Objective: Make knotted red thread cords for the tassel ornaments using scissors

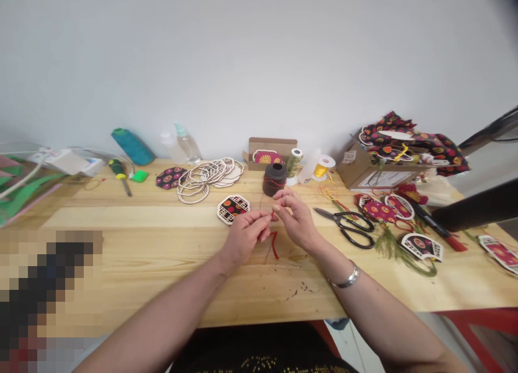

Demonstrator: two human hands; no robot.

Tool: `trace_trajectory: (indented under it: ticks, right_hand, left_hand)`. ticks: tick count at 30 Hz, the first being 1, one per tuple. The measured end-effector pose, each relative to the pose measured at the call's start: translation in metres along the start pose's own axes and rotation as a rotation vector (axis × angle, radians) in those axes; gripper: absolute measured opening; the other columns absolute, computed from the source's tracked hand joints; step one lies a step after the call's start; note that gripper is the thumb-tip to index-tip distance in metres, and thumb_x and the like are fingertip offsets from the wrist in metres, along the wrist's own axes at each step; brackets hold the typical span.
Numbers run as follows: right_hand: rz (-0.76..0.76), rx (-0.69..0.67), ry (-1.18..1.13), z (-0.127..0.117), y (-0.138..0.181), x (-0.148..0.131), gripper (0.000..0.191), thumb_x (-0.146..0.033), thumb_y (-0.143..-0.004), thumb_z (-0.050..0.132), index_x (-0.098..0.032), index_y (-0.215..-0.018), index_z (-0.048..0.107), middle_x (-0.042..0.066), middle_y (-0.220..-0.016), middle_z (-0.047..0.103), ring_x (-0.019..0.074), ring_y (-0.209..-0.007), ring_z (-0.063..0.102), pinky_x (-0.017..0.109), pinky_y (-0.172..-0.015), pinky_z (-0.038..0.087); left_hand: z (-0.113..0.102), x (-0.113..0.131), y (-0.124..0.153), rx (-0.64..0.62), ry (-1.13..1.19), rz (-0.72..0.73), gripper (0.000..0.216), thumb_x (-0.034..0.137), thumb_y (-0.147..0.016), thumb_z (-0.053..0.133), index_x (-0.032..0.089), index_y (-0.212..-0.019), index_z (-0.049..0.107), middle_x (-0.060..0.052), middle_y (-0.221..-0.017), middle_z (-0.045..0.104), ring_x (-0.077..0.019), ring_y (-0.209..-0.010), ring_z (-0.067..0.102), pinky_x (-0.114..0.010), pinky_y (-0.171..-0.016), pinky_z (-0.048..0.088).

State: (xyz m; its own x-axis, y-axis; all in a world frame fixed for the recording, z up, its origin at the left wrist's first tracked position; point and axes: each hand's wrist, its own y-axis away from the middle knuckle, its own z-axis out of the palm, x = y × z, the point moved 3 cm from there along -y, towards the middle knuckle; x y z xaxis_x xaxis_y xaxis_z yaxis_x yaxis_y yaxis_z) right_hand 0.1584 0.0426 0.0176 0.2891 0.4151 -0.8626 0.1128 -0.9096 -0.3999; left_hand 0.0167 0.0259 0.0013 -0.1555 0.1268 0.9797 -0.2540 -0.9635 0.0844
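Observation:
My left hand [243, 237] and my right hand [295, 217] meet over the middle of the wooden table [162, 265], fingertips pinched together on a thin red cord [274, 242]. The cord's loose end hangs down between the hands onto the table. A silver bracelet [346, 279] sits on my right wrist. Just behind the hands stands a dark spool [274, 178] wound with red thread. A patterned fabric-covered ornament [232, 208] lies to the left of my left hand.
Black scissors [348, 226] lie right of my hands, beside several patterned ornaments and green tassels [394, 249]. Wooden cut-out frames [208, 176], a screwdriver [120, 173], a teal spool [132, 146], bottles, thread reels and cardboard boxes [364, 170] line the back by the wall.

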Motion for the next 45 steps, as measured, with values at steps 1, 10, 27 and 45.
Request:
trace_trajectory:
  ticks: [1,10,27,45]
  right_hand:
    - [-0.005,-0.002,0.006,0.0,0.0,0.0,0.018,-0.026,-0.086,0.055,-0.02,-0.069,0.056,0.008,-0.101,0.06,0.0206,-0.1,0.057,0.039,-0.093,0.043]
    - [-0.071,-0.006,0.052,-0.002,0.003,-0.002,0.014,-0.022,-0.088,0.055,-0.021,-0.074,0.054,0.007,-0.101,0.06,0.0199,-0.099,0.056,0.04,-0.092,0.043]
    - [-0.143,0.011,0.078,-0.005,0.003,-0.005,0.017,-0.024,-0.09,0.054,-0.021,-0.073,0.056,0.008,-0.1,0.061,0.0211,-0.1,0.056,0.041,-0.093,0.043]
    - [0.447,-0.066,-0.503,0.007,0.004,0.0,0.026,-0.04,-0.064,0.081,-0.019,-0.075,0.074,0.001,-0.069,0.071,0.0144,-0.063,0.061,0.03,-0.066,0.051]
  left_hand:
    - [0.0,0.0,0.0,-0.001,-0.015,0.005,0.024,0.033,-0.084,0.062,0.012,-0.086,0.074,0.004,-0.047,0.05,-0.007,-0.043,0.038,-0.024,-0.049,0.027]
    - [0.004,-0.001,0.003,0.028,-0.012,-0.01,0.023,0.039,-0.081,0.068,0.015,-0.078,0.069,0.005,-0.047,0.05,-0.0062,-0.041,0.038,-0.022,-0.045,0.025]
    - [0.003,-0.009,0.002,-0.011,0.042,-0.108,0.022,0.034,-0.077,0.069,0.012,-0.079,0.075,-0.002,-0.051,0.064,-0.0073,-0.043,0.043,-0.022,-0.043,0.029]
    - [0.003,0.003,0.001,0.124,0.114,-0.017,0.017,0.029,-0.076,0.069,0.014,-0.076,0.076,-0.003,-0.054,0.066,-0.0073,-0.043,0.043,-0.021,-0.043,0.029]
